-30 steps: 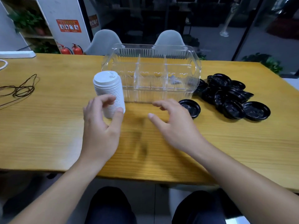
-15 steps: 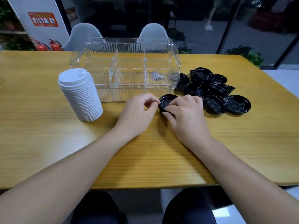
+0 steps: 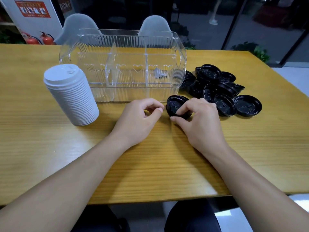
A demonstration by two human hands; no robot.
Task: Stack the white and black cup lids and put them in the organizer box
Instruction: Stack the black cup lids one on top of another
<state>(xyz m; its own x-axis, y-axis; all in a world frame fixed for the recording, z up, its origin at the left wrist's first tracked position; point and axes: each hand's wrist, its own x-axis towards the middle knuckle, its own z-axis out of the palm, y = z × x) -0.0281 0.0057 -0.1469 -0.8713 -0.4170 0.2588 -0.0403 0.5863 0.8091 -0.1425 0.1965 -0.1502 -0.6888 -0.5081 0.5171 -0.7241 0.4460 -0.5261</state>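
Round black plastic cup lid (image 3: 178,107), centre of frame, just in front of the clear ribbed organizer box (image 3: 123,67) on the tabletop (image 3: 150,164). Likely light, thin, flexible, slick; best taken by the rim. Right hand (image 3: 197,121) pinches its near rim, lid tilted up. Left hand (image 3: 138,119) beside it, fingers curled, holding nothing. Stacked white lids (image 3: 70,94) stand at left.

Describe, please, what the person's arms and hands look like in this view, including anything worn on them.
Both forearms are bare up to the frame's edge, with no sleeves showing. The left hand and right hand wear no gloves, and no rings, watch or bracelet are visible.
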